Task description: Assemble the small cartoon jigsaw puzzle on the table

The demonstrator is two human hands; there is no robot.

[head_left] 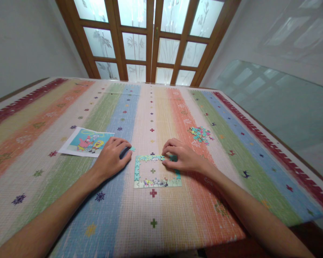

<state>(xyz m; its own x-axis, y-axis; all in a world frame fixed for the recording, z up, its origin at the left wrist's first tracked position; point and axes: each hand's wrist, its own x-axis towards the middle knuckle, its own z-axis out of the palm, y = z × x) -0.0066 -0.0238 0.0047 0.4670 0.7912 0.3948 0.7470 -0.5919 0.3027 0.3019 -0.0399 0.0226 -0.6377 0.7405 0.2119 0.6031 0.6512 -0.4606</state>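
A rectangular jigsaw frame (pixel 140 184) of joined edge pieces lies on the striped mat (pixel 161 215), its middle left bare. My right hand (pixel 181 157) rests on the frame's top right corner, fingers curled and pressing on the teal pieces there. To the left of the frame, my left hand (pixel 113 157) lies palm down on the mat. Its fingertips touch a single loose teal piece (pixel 132 148) just above the frame's top left corner.
A heap of loose puzzle pieces (pixel 200 133) sits to the right, beyond my right hand. A cartoon reference picture (pixel 86 141) lies to the left. Wooden glazed doors (pixel 150 39) stand behind the mat; a glass panel (pixel 285 104) leans at right.
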